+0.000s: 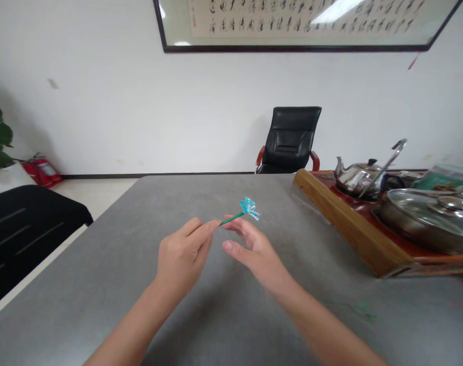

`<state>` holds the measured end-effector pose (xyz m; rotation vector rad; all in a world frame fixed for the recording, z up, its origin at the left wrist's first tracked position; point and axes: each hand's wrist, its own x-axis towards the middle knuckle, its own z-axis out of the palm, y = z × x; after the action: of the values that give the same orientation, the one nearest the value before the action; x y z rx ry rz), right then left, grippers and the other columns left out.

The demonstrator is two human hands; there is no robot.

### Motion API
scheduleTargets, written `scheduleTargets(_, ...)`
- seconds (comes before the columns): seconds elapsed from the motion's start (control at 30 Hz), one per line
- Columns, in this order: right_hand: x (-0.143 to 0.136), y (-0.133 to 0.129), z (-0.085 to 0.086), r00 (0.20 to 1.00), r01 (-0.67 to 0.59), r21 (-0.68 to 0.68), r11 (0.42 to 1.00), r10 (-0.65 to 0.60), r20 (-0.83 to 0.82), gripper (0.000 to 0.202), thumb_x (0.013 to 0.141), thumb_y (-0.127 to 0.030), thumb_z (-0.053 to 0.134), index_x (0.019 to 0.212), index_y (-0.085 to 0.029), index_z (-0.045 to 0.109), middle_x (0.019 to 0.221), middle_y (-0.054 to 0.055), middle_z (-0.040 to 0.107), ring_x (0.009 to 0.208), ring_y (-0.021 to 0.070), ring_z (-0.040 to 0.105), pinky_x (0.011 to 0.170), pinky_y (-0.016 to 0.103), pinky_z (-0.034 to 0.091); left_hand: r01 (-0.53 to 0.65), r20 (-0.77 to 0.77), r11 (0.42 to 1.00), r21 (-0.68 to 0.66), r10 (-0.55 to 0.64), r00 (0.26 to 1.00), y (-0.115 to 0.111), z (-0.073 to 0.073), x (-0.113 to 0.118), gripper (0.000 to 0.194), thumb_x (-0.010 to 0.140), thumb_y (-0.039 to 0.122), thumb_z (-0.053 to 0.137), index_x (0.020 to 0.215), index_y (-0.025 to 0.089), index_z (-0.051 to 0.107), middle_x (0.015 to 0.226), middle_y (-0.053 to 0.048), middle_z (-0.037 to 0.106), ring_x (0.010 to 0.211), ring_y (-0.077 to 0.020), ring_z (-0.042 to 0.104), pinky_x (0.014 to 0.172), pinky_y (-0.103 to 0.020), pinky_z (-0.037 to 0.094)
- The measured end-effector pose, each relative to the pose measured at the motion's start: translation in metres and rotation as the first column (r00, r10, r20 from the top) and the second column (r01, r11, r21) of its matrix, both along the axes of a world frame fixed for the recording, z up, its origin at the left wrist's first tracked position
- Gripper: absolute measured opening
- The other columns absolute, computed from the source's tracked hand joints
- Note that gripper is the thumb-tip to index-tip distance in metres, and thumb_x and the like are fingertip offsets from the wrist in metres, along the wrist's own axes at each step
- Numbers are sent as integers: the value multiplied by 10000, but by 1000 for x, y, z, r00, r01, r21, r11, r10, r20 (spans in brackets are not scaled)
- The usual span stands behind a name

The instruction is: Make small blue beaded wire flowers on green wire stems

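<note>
A small artificial flower (pixel 249 207) with shiny light-blue looped petals and a thin green stem is held above the grey table (pixel 102 244). My left hand (pixel 183 247) pinches the lower end of the stem between thumb and fingertips. The stem slants up to the right, so the blue head points away from that hand. Just under the flower, my right hand (pixel 254 249) has its thumb and fingers apart. Its fingertips are close behind the stem; whether they touch it I cannot tell.
At the right stands a wooden tea tray (pixel 342 223) with a steel kettle (pixel 359 178) and a glass-lidded pan (pixel 433 218). Faint green scraps (pixel 365 310) lie on the table at lower right. A black office chair (pixel 292 137) stands behind the table, and a black chair (pixel 29 234) at left.
</note>
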<state>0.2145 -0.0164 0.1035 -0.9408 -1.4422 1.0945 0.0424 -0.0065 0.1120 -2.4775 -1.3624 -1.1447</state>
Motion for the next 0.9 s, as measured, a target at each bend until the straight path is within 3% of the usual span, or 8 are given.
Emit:
scheduleTargets(0.07,-12,7,0,974,-96,-97,991,74,-213,346,773,-376,663,1075,-224,586,977,31,629,836,153,599,749,291,481,-30,-36,999,45,31,999,-1,-1,4,283,945,235,401,1061,235,659,707,-3,569,591,-98,533,555,-191,387)
scheduleTargets(0.1,-15,8,0,957,-123,-141,982,80,-279,334,786,-381,649,1069,-218,583,860,6,614,675,113,564,609,238,459,-40,-56,997,67,44,997,-1,-2,6,283,946,236,400,1058,238,660,694,0,564,574,-94,525,541,-192,374)
scheduleTargets(0.2,-17,9,1,932,-81,-235,969,-11,-363,310,796,-399,635,1029,-198,595,597,-73,440,439,55,306,398,190,225,-65,-109,992,107,76,991,-1,-4,10,275,950,247,404,1070,246,651,679,4,565,556,-92,514,525,-200,352)
scheduleTargets(0.27,-17,9,-1,921,7,-256,967,-106,-376,281,772,-400,658,947,-186,609,558,-87,361,435,57,235,393,206,163,-62,-137,992,112,77,988,0,-5,12,270,950,237,402,1050,239,652,681,3,573,568,-97,522,532,-203,356)
scheduleTargets(0.43,-18,14,-9,943,140,-206,969,-194,-270,242,770,-397,655,721,-172,580,573,-64,403,468,68,241,424,226,189,-45,-69,998,36,47,997,2,-10,15,236,944,235,419,990,199,647,713,-10,592,628,-115,555,589,-212,396)
scheduleTargets(0.67,-17,18,-18,966,119,-200,973,-160,-203,264,792,-409,622,690,-174,559,556,-66,376,487,81,263,460,234,214,25,63,988,-152,-16,998,4,-13,13,223,939,254,431,947,191,646,716,-13,591,631,-124,544,587,-224,395)
scheduleTargets(0.9,-20,21,-25,962,75,-203,976,-124,-241,213,800,-381,619,788,-168,617,548,-72,387,458,66,226,442,229,180,159,323,924,-348,-41,945,8,-14,14,186,908,245,490,875,195,667,734,4,631,667,-125,555,622,-222,390)
